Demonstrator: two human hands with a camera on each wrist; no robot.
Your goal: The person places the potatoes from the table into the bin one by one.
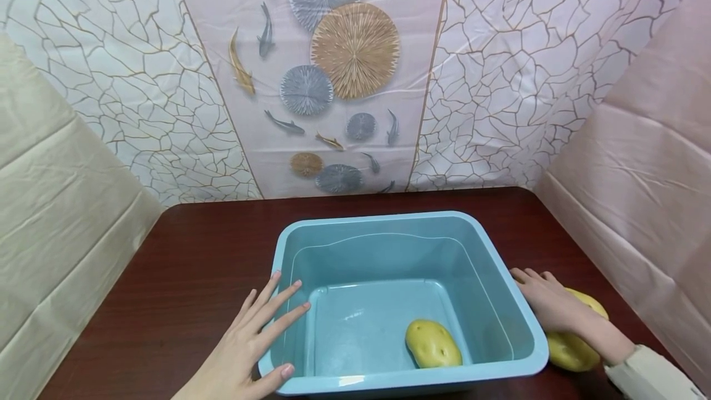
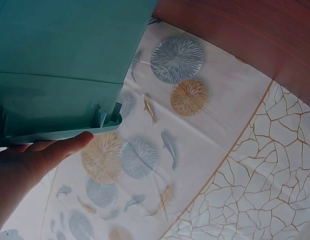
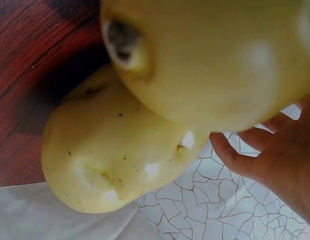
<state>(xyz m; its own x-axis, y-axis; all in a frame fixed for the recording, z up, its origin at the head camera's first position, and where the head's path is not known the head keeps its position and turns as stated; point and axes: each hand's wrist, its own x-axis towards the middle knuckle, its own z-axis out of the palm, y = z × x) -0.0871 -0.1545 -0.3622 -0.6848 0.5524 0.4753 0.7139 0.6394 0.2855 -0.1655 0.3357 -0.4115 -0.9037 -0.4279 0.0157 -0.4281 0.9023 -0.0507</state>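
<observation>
A light blue plastic basin [image 1: 363, 381] stands on the table, with one yellow potato [image 1: 433, 344] lying inside at its near right. My left hand [image 1: 244, 341] rests at the basin's left rim, fingers straight and spread over the edge. In the left wrist view, the thumb [image 2: 70, 145] lies along the rim. Outside the basin's right wall, my right hand [image 1: 547, 301] bends its fingers over a potato [image 1: 519, 282], of which only a sliver shows. Beside the wrist lie more potatoes [image 1: 572, 352], two of them close together in the right wrist view [image 3: 120, 155]. The right fingertips are largely hidden there.
The dark red-brown table [image 1: 216, 264] extends left of and behind the basin. A patterned cloth wall [image 1: 355, 141] closes off the back, and plain cloth walls [image 1: 639, 190] flank the table. The basin's tall right wall separates the right hand from the inside.
</observation>
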